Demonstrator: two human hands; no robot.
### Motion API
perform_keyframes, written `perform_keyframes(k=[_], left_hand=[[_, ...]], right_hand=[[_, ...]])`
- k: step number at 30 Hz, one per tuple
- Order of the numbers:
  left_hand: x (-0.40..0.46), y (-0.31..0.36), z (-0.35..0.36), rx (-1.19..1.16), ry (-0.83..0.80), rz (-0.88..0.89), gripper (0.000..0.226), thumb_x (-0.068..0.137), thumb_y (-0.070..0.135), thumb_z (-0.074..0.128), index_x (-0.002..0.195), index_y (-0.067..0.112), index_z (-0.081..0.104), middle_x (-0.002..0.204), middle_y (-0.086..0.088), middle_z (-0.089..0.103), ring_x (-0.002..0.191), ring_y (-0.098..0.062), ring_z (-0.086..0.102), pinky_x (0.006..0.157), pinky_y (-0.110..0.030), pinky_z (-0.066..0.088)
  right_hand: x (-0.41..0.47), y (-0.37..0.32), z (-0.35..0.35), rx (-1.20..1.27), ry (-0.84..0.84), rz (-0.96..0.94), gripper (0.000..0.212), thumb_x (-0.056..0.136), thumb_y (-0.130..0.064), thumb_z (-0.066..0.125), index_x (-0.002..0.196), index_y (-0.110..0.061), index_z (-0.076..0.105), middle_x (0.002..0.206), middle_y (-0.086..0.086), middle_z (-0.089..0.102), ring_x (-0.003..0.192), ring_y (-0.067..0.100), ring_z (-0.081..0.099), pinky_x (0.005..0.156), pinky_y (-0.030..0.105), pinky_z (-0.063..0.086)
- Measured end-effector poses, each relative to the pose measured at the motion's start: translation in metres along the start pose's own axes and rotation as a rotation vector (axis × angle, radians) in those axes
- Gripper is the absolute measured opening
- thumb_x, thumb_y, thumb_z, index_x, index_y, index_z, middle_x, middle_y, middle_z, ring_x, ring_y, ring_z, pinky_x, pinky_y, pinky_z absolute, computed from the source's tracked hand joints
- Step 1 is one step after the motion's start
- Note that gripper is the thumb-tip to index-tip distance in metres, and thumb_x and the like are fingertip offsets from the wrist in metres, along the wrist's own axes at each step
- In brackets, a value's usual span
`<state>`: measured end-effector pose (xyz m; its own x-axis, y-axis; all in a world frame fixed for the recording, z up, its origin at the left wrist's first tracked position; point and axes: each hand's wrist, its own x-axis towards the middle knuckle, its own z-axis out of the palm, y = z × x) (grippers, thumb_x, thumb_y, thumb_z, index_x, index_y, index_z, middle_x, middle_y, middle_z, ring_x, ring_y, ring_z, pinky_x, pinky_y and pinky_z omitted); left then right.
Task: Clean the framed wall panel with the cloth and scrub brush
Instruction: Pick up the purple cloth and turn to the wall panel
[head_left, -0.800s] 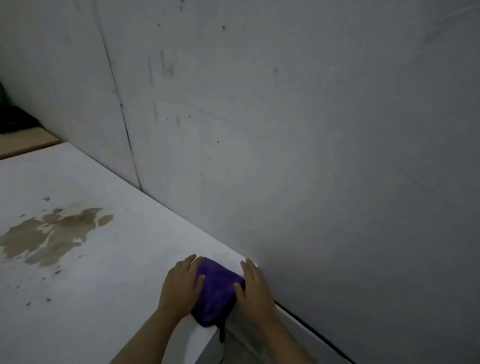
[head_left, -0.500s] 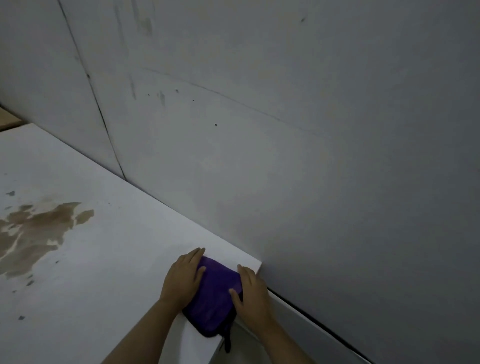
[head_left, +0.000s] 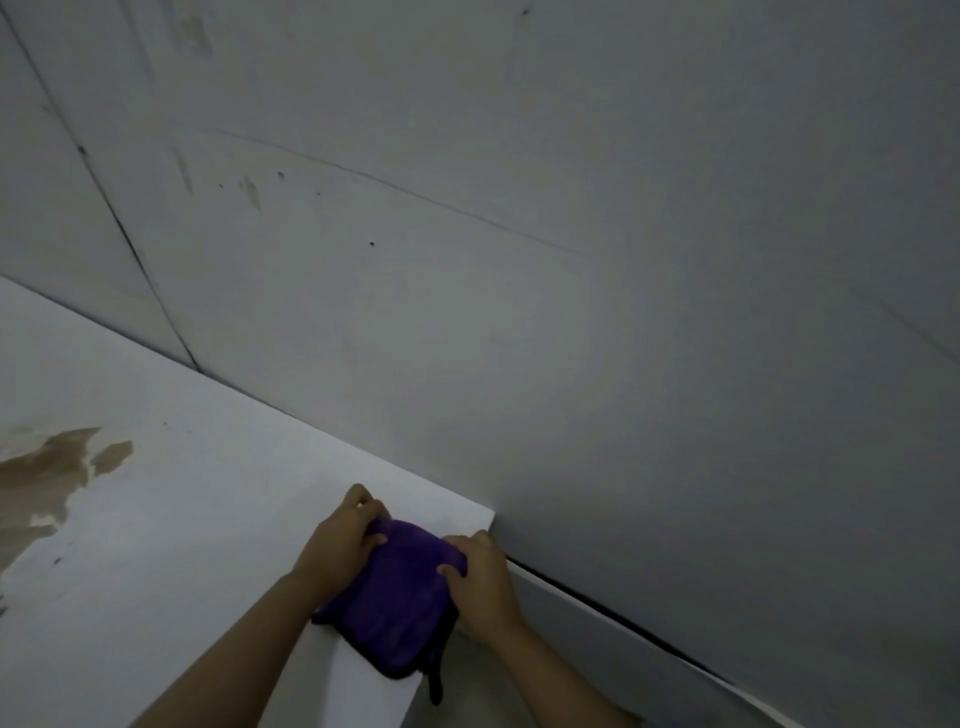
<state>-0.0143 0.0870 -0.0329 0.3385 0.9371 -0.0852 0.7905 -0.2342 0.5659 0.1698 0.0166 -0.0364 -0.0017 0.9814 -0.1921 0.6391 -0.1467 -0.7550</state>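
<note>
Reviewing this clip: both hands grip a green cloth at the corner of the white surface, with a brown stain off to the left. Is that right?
Not quite: the cloth is purple, not green, as the head view shows. The rest stands: the left hand and right hand both grip it at the corner of the white surface, and a brown stain lies off to the left.

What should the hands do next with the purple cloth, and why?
Probably lift the cloth off the white surface and bring it to the wall. The left hand and right hand already grip it at the surface's corner, and dark marks show on the wall above.
</note>
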Motion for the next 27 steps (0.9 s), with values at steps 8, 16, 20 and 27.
perform_keyframes(k=[8,16,20,27], left_hand=[[-0.036,0.079,-0.030,-0.275,-0.004,0.114,0.027,0.084,0.004,0.068,0.080,0.030,0.063,0.080,0.010,0.068,0.078,-0.003,0.063,0.068,-0.016,0.050],[-0.078,0.246,-0.020,-0.152,-0.063,0.505,0.026,0.088,0.017,0.066,0.090,0.043,0.064,0.083,0.026,0.061,0.089,0.000,0.053,0.075,-0.008,0.039],[-0.094,0.342,-0.006,-0.179,-0.244,0.611,0.019,0.090,0.016,0.063,0.090,0.034,0.068,0.087,0.022,0.063,0.087,0.000,0.060,0.077,-0.013,0.047],[-0.120,0.468,0.030,-0.035,-0.307,0.871,0.012,0.088,0.015,0.066,0.098,0.019,0.073,0.090,0.011,0.066,0.088,-0.002,0.055,0.080,-0.021,0.047]], right_hand=[[-0.072,0.005,-0.081,0.261,0.108,-0.016,0.029,0.085,-0.003,0.065,0.113,-0.013,0.067,0.102,-0.004,0.063,0.091,0.006,0.057,0.075,0.001,0.040],[-0.183,0.044,-0.209,0.192,0.113,-0.090,0.045,0.081,-0.005,0.070,0.118,-0.029,0.060,0.106,-0.014,0.063,0.095,0.000,0.060,0.086,0.015,0.048],[-0.238,0.069,-0.260,0.146,0.175,-0.143,0.047,0.077,-0.028,0.077,0.117,-0.041,0.058,0.108,-0.011,0.060,0.095,0.003,0.057,0.085,0.023,0.050],[-0.309,0.101,-0.324,0.254,0.309,-0.256,0.042,0.071,-0.048,0.071,0.111,-0.052,0.059,0.104,-0.019,0.067,0.095,0.004,0.064,0.079,0.026,0.054]])
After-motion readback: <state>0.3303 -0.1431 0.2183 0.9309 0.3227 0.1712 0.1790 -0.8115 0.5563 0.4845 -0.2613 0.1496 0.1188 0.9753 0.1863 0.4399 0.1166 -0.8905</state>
